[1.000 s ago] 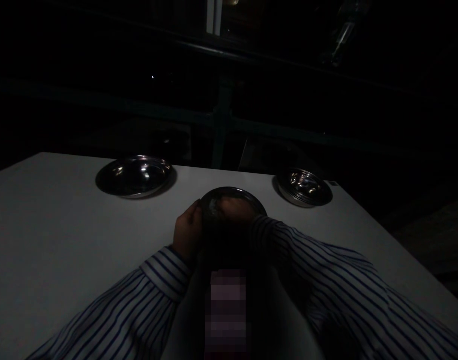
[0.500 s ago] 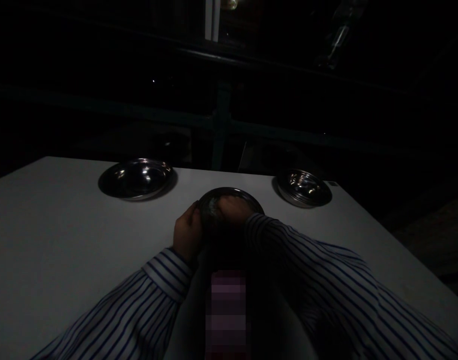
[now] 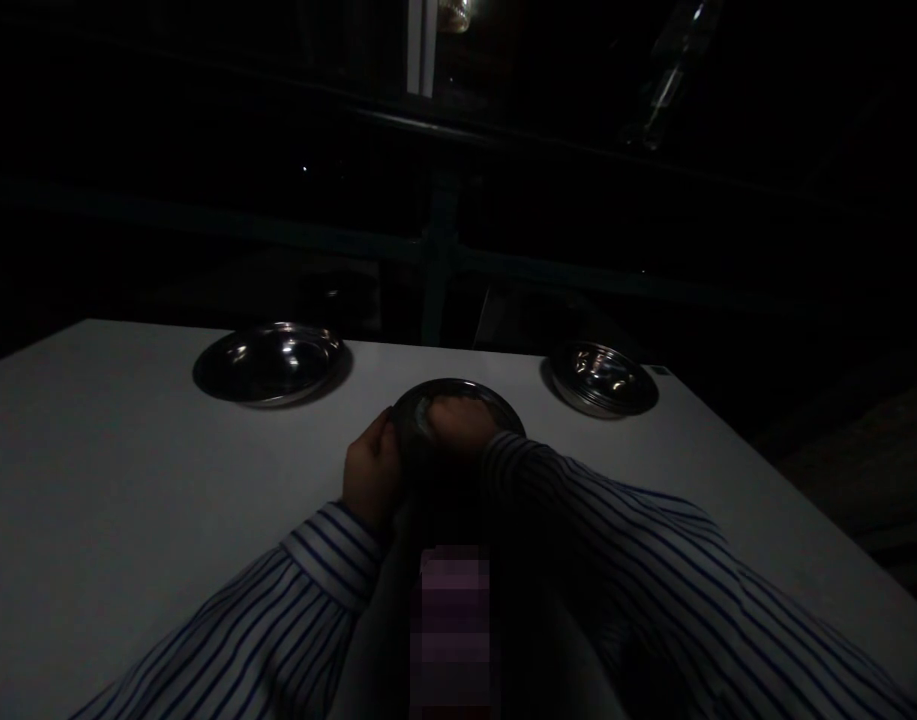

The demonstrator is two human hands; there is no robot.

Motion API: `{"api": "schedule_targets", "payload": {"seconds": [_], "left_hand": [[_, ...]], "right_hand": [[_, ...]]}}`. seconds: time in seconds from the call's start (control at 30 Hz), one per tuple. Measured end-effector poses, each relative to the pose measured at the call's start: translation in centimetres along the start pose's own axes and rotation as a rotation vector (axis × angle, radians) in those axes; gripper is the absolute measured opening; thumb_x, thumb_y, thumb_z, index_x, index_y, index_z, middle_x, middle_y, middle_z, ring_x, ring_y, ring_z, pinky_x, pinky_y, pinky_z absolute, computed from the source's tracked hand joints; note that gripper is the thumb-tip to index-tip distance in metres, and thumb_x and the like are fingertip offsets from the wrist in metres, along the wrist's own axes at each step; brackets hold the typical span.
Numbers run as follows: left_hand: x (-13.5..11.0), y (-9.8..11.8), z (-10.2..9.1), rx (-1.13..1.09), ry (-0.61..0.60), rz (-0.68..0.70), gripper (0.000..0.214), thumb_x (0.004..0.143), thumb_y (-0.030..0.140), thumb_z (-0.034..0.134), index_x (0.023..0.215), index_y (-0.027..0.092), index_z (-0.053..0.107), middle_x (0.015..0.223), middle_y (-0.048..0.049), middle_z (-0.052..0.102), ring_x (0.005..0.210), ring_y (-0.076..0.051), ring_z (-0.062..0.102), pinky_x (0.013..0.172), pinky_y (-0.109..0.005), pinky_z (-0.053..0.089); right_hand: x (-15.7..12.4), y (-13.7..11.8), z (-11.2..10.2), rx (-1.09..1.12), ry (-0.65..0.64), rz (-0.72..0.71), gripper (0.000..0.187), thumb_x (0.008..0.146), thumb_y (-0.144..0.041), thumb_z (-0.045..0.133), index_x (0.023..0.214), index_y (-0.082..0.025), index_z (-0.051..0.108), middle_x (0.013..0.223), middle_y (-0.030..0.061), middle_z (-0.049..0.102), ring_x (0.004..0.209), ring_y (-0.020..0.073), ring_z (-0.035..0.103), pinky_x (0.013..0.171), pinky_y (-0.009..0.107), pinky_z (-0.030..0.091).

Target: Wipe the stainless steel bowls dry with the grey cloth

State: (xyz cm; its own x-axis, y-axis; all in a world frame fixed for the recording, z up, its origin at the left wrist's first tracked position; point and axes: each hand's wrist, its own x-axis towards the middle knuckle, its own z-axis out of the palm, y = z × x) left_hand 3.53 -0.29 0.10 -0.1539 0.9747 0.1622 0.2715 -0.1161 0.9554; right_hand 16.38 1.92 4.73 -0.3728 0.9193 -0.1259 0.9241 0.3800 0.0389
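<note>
A round metal bowl (image 3: 507,408) is in front of me, at the near middle of the white table. My left hand (image 3: 372,470) grips its left rim, fingers closed with the thumb at the edge. Inside the bowl, my right hand (image 3: 462,424) is closed and pressed down toward the wall. A small pale, crumpled cloth-like piece (image 3: 422,416) shows at the fingertips of the right hand. Deep shadow hides the near part of the bowl and most of what lies under the right hand.
A wide shallow metal bowl (image 3: 267,370) stands at the back left of the white table (image 3: 165,480). At the back right is a stack of several smaller metal bowls (image 3: 604,380). Beyond the table's far edge it is very dark, with a faint frame post.
Within the bowl, my right hand has shifted slightly left, covering more of the pale piece. My left hand keeps its hold on the rim. The view has tilted slightly.
</note>
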Motion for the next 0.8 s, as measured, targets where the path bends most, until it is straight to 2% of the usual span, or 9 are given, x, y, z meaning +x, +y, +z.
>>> {"api": "schedule_targets", "payload": {"seconds": [0.1,0.17,0.27,0.33,0.47,0.63,0.8], "left_hand": [[0.0,0.0,0.0,0.011,0.019,0.031,0.038,0.078,0.030,0.040,0.104,0.011,0.062,0.101,-0.0100,0.067,0.091,-0.021,0.061,0.081,-0.032,0.046],[0.0,0.0,0.1,0.010,0.012,0.047,0.037,0.079,0.031,0.040,0.103,0.012,0.062,0.098,-0.0094,0.068,0.088,-0.020,0.061,0.078,-0.030,0.047],[0.0,-0.1,0.0,0.040,0.004,0.057,0.036,0.080,0.031,0.038,0.100,0.014,0.063,0.093,-0.0077,0.069,0.084,-0.019,0.062,0.075,-0.029,0.047],[-0.1,-0.1,0.1,0.047,0.011,0.041,0.036,0.080,0.030,0.038,0.100,0.014,0.063,0.092,-0.0073,0.069,0.083,-0.019,0.062,0.074,-0.029,0.047],[-0.1,-0.1,0.1,-0.001,0.015,0.002,0.038,0.079,0.031,0.041,0.105,0.011,0.062,0.099,-0.0091,0.067,0.089,-0.020,0.061,0.077,-0.030,0.047],[0.2,0.0,0.0,-0.012,0.030,0.006,0.037,0.078,0.029,0.042,0.105,0.012,0.062,0.102,-0.0095,0.066,0.092,-0.020,0.061,0.080,-0.030,0.047],[0.3,0.1,-0.1,0.005,0.050,-0.009,0.036,0.078,0.029,0.043,0.102,0.010,0.063,0.096,-0.0105,0.068,0.087,-0.021,0.062,0.077,-0.031,0.048]], "right_hand": [[0.6,0.7,-0.2,-0.007,0.022,0.053,0.025,0.087,-0.028,0.043,0.099,-0.011,0.056,0.099,0.0115,0.060,0.087,0.0196,0.060,0.072,0.035,0.049],[0.4,0.4,-0.1,0.007,0.016,0.020,0.026,0.086,-0.025,0.041,0.099,-0.011,0.058,0.101,0.0136,0.061,0.088,0.0212,0.060,0.071,0.033,0.048],[-0.7,-0.6,0.2,0.036,-0.012,-0.102,0.026,0.084,-0.024,0.041,0.101,-0.015,0.059,0.104,0.0094,0.062,0.092,0.0195,0.060,0.076,0.030,0.047],[-1.6,-1.3,0.4,0.044,-0.025,-0.144,0.028,0.085,-0.022,0.039,0.102,-0.014,0.060,0.104,0.0098,0.062,0.093,0.0198,0.059,0.078,0.031,0.046],[-1.9,-1.2,0.3,0.061,-0.028,-0.168,0.029,0.085,-0.023,0.038,0.102,-0.014,0.060,0.103,0.0111,0.063,0.091,0.0211,0.060,0.075,0.033,0.047],[0.2,-0.5,-0.2,0.083,0.006,-0.118,0.028,0.084,-0.022,0.039,0.098,-0.010,0.060,0.101,0.0137,0.063,0.091,0.0219,0.059,0.079,0.034,0.045],[-0.8,-0.4,0.5,0.124,-0.047,-0.124,0.026,0.083,-0.024,0.043,0.102,-0.017,0.060,0.104,0.0081,0.063,0.091,0.0173,0.059,0.077,0.027,0.045]]}}
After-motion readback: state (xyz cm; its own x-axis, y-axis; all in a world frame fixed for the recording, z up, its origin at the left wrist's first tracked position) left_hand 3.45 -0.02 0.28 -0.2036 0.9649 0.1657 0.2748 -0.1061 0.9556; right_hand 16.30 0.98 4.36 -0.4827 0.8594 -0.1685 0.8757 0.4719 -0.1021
